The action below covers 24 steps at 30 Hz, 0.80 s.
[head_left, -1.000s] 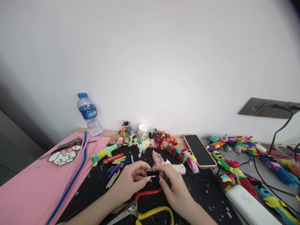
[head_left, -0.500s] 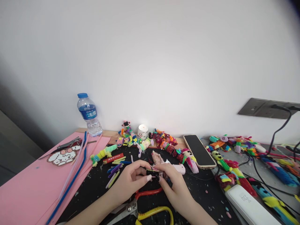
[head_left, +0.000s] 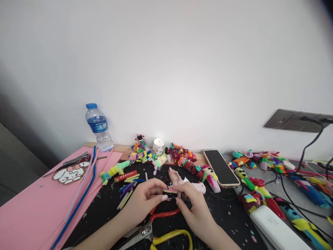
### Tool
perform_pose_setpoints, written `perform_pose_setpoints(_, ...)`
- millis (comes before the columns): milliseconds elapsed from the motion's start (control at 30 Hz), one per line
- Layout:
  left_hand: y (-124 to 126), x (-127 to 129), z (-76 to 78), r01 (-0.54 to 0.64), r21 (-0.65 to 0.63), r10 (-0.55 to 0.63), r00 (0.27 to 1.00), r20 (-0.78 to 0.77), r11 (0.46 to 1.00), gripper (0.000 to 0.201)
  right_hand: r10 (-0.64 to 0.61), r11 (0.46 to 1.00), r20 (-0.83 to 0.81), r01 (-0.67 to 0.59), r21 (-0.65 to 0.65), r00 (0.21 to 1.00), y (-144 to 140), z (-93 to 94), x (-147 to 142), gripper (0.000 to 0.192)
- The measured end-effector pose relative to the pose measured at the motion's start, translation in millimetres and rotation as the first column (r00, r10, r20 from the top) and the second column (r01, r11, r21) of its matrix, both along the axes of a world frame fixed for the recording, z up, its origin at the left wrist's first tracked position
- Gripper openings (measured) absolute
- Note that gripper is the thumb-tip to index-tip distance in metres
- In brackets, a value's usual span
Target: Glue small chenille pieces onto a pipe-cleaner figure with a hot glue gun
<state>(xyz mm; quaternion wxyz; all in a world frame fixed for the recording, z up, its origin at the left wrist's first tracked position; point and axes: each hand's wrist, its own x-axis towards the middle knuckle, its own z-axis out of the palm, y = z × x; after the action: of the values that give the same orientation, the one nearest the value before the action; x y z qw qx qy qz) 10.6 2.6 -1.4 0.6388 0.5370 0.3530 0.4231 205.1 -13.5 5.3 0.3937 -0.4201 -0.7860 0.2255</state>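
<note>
I note left hand and right hand, each grip narrow, pinching one small black-and-pink piece; scissors at its six o'clock, smartphone at two.

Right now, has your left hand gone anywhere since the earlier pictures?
No: judged against the water bottle, the left hand as a whole stays in the same spot, with no clear shift either way.
</note>
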Motion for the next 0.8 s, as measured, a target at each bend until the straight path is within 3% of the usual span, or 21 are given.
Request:
perform_pose_setpoints(333,-0.9,1.3,7.0,-0.033,-0.008,0.032,0.997,-0.069,0.999,0.011,0.015,1.0,-0.042,-0.016,-0.02,0.999,1.3,3.8,-1.5,0.023)
perform_pose_setpoints(567,-1.7,-0.2,3.7,-0.004,0.027,0.004,1.0,0.012,1.0,0.032,-0.052,0.996,-0.063,0.048,-0.069,0.997,0.5,4.3,-0.7,0.027)
perform_pose_setpoints(733,-1.1,-1.6,5.4,-0.04,0.168,0.054,0.995,-0.081,0.985,0.011,-0.03,0.995,-0.05,0.026,-0.092,0.998,-0.5,1.4,-1.0,0.028)
perform_pose_setpoints(800,-0.5,-1.7,5.1,-0.046,0.137,0.058,0.995,-0.085,0.989,0.014,-0.02,0.995,-0.049,0.016,-0.097,0.999,-0.1,1.7,-1.2,0.029)
